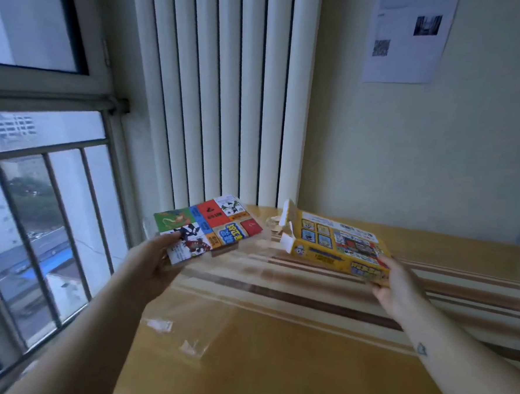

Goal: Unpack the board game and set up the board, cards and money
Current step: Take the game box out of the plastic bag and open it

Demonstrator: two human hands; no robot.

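Up front, the left thumb (174,238) lies flat on the top face of a folded, many-coloured cardboard game board (211,227) at its near corner. The other left fingers go underneath, out of sight, so the left hand (154,263) pinches that corner between thumb and fingers. The board is printed with red, green, blue, orange and white panels. It is held roughly level in the air over the table's far left edge, close to the radiator.

On the other side, the right hand (399,287) grips the near right corner of a flat yellow cardboard game box (338,247). One fingertip shows on the top face and the rest curl under the lower edge; how far apart they are spread I cannot tell. The box tilts, its far end higher, and the white-lined end flap (288,216) there stands open. Whether its underside touches the table I cannot tell. Board and box are apart, with a clear gap between them.

Both bare forearms reach in from the bottom of the view. Below them is a table (272,365) covered in yellow cloth with brown stripes under a glossy clear sheet. Behind stands a tall white ribbed radiator (222,88). A barred window (39,198) is at the left, and a printed paper sheet (408,38) hangs on the pale wall.
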